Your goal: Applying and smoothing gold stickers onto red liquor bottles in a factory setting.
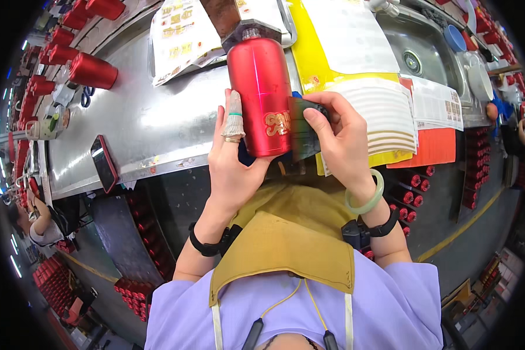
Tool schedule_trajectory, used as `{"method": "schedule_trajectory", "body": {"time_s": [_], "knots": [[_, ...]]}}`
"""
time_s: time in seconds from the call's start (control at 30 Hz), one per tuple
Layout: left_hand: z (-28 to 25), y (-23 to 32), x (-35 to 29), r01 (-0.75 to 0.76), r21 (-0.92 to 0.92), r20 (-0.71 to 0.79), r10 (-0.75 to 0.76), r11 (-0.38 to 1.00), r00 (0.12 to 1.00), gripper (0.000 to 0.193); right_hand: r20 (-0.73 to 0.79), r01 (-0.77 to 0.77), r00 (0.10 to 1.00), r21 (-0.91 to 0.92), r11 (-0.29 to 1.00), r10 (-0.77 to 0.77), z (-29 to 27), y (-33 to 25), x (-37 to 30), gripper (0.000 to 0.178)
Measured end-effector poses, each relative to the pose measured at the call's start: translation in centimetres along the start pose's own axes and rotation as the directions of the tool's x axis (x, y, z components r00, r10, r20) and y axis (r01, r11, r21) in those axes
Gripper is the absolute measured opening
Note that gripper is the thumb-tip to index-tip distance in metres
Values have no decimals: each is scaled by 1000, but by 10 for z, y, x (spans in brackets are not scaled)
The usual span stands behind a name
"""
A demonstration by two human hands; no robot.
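A shiny red metal bottle (258,81) with a gold emblem lies in front of me, its threaded neck towards a dark metal block (230,17) at the far side. My left hand (233,166) supports the bottle's lower left side, thumb near its base; one finger wears a whitish cover with a green band. In my right hand (344,137), thumb and fingers pinch a dark, flat, flexible-looking piece (306,131) at the bottle's right side, beside the emblem. That piece's exact kind is unclear, and its far edge blurs against the bottle.
Printed sheets (184,38) lie at the upper left of the metal table (134,105). A phone (104,163) rests near its front edge. On the right are curved white strips (370,116), a yellow sheet (309,52) and a sink (417,52). Red cups (93,71) stand far left.
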State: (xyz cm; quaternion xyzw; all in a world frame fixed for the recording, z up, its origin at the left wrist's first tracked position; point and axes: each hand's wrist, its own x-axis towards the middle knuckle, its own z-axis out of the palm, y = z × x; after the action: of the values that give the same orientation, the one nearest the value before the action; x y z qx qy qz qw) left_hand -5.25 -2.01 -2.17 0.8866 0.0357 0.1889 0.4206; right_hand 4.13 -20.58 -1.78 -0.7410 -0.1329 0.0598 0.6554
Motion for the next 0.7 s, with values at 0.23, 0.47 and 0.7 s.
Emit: {"method": "schedule_trajectory", "body": {"time_s": [0.23,0.47,0.7], "knots": [[2,3,3,-88,79,-46,92,993,995,94,111,211,975,-186,960,-193,19,-27,7,18],[2,14,2,-191,263,-115,228,946,967,95,-9,225,974,-14,974,-225,-6,-39,39,26],[12,2,2,-161,89,-285,180,983,941,97,375,773,634,-310,553,-677,-6,-35,16,35]]}}
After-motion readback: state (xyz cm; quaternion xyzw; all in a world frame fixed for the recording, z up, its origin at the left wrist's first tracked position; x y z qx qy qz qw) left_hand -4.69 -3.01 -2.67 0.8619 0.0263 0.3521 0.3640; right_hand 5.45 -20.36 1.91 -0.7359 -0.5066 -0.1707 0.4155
